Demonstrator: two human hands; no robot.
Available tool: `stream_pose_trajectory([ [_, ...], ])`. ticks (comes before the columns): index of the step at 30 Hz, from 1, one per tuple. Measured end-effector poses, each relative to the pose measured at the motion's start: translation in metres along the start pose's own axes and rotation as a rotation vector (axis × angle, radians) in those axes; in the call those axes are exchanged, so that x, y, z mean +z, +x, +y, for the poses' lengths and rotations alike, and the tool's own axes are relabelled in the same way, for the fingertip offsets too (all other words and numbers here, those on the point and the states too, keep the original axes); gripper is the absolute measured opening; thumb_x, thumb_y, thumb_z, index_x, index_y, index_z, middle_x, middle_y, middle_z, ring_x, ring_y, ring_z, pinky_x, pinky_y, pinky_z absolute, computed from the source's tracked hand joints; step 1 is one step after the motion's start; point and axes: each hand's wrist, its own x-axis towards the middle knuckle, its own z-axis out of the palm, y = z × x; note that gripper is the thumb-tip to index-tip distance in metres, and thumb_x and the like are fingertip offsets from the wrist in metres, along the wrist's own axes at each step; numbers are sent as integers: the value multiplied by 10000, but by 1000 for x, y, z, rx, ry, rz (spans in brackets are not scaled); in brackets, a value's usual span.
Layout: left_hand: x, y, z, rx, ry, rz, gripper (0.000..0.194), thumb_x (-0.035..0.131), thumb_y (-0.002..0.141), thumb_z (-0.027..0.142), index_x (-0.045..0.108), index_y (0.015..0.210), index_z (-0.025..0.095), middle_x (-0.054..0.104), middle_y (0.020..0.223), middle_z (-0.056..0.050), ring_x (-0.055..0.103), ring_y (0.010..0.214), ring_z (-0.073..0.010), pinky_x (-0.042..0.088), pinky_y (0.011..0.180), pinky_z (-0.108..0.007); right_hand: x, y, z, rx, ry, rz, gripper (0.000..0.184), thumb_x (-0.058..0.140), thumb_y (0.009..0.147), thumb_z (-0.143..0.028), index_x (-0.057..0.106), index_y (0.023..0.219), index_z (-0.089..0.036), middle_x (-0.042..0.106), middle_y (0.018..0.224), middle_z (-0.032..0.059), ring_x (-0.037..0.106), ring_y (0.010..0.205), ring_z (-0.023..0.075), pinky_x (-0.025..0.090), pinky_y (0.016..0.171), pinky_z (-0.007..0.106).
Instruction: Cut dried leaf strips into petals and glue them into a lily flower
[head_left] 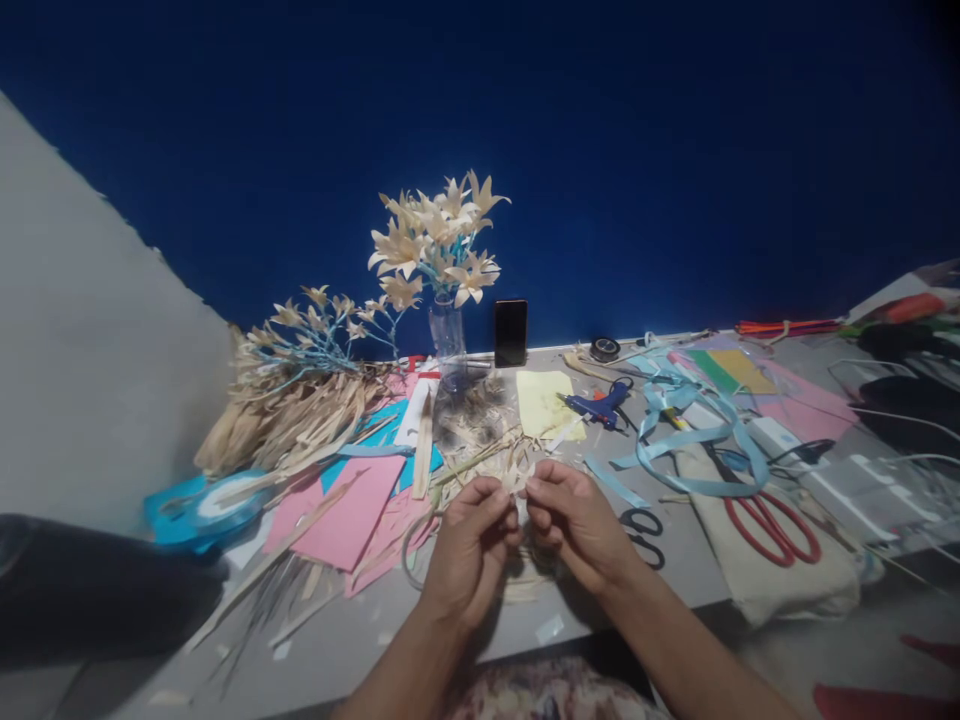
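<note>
Between the fingertips of both hands is a small pale strip of dried husk [516, 482], petal-like in shape, partly covered by the fingers. My left hand [469, 555] pinches its left side with thumb and forefinger, the other fingers curled in. On the opposite side my right hand [577, 525] pinches it the same way. Both hands hover over the front of the grey table [517, 645]. Husk scraps lie behind and beneath them. Black-handled scissors [646, 525] rest just right of my right hand.
Pale husk flowers [435, 225] stand in a clear vase [448, 335], beside an upright phone [511, 335]. A blue glue gun [602, 407] touches yellow paper [534, 390]. Light-blue ribbon [701, 486] and red-handled scissors [810, 545] lie right; pink paper [352, 515] and dried husks [277, 420] left.
</note>
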Motion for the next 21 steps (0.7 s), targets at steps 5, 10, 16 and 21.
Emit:
stream_pose_trajectory([
  [5, -3, 4, -1, -1, -41, -36, 284, 893, 640, 217, 640, 760, 167, 590, 575, 37, 519, 525, -78, 447, 530, -190, 3, 2, 0, -27, -29, 31, 446, 932, 592, -374, 570, 749, -165, 571, 522, -68, 371, 382, 7, 262, 346, 87],
  [10, -7, 10, -3, -30, -112, 5, 345, 925, 591, 225, 636, 772, 170, 581, 571, 49, 484, 488, -63, 396, 477, -171, 6, 4, 5, -20, 14, -4, 438, 925, 608, -370, 568, 759, -167, 563, 525, -70, 383, 388, 9, 271, 352, 87],
  [16, -10, 13, -8, 12, -97, 24, 364, 936, 572, 238, 658, 791, 152, 558, 531, 54, 478, 484, -64, 383, 481, -174, 9, 9, 13, -16, 18, 17, 458, 919, 611, -394, 549, 772, -178, 525, 459, -84, 378, 367, 17, 282, 360, 95],
  [21, -11, 14, -11, 28, -79, 10, 344, 922, 605, 231, 656, 804, 140, 569, 539, 44, 484, 500, -66, 399, 509, -182, 14, 9, 14, -54, -23, 65, 449, 909, 603, -398, 547, 754, -179, 519, 457, -86, 397, 384, 28, 281, 365, 101],
])
